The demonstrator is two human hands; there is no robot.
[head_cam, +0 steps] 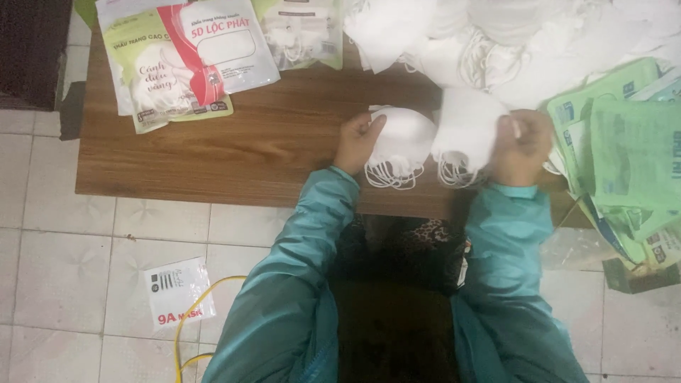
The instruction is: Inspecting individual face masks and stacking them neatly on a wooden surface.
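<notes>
Head view, looking down on a low wooden table (234,142) standing on a pale tiled floor (64,269). The left hand (358,142) has its fingers curled over the edge of a small stack of white face masks (403,138) lying near the table's front edge, ear loops hanging over it. The right hand (523,145) is closed around a second bunch of white masks (468,128), held just beside the first stack; blur hides the exact finger placement, though it appears to be a pinch at the bunch's right side. Both arms wear teal sleeves (298,241). A loose heap of white masks (511,42) fills the far right of the table. Printed mask packets (184,57) lie at far left; green packaging bags (631,156) are stacked at right. A white packet (177,291) and a yellow cable (198,312) lie on the floor.
</notes>
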